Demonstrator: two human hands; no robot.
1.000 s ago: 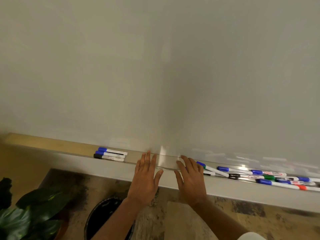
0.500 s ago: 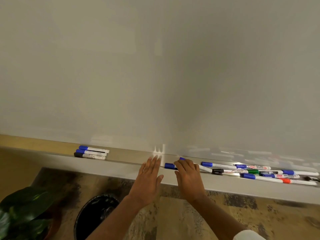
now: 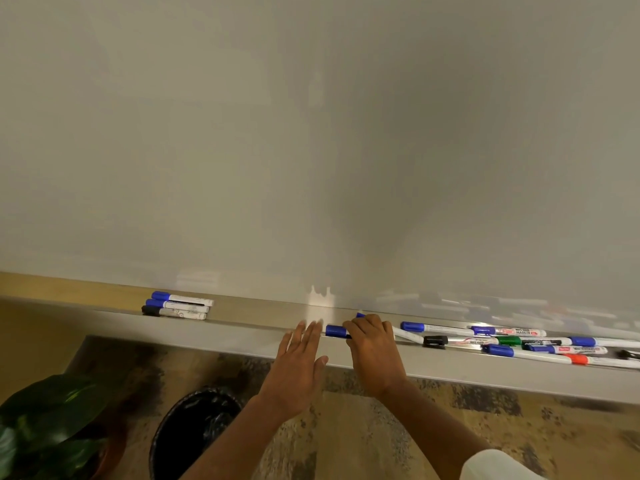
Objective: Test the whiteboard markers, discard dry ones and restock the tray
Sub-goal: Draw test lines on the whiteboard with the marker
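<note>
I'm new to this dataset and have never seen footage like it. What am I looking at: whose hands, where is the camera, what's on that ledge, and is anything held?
There is no machine: these are a person's two bare hands, filmed by one wide-angle camera worn on the head, looking forward and down. The pale surface is a whiteboard; the long ledge below it is its tray. On the tray lie three markers in a neat group at the left and a loose heap of markers at the right. The right hand has its fingers curled over a blue-capped marker on the tray; the left hand is flat and open beside it, holding nothing. On the floor below stand a black bin and a leafy plant.
</note>
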